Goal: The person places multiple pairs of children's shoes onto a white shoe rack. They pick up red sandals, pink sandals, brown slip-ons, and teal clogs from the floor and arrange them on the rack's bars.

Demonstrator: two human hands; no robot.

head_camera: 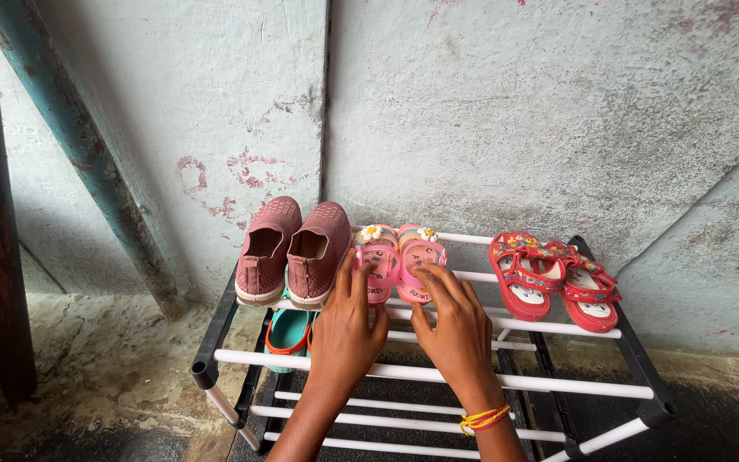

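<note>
A pair of small pink sandals (pixel 397 250) with flower trims sits on the top tier of a shoe rack (pixel 438 375) made of white bars and black side pieces. My left hand (pixel 345 323) rests fingers-forward on the heel of the left pink sandal. My right hand (pixel 453 323), with a yellow and red thread band at the wrist, touches the heel of the right pink sandal. Neither hand is closed around a sandal.
Dusty-pink slip-on shoes (pixel 291 250) stand left of the sandals, red patterned sandals (pixel 553 278) to the right. Teal and orange footwear (pixel 288 334) lies on the lower tier. A worn pale wall (pixel 489 111) is behind; rusty metal poles (pixel 70 137) lean at left.
</note>
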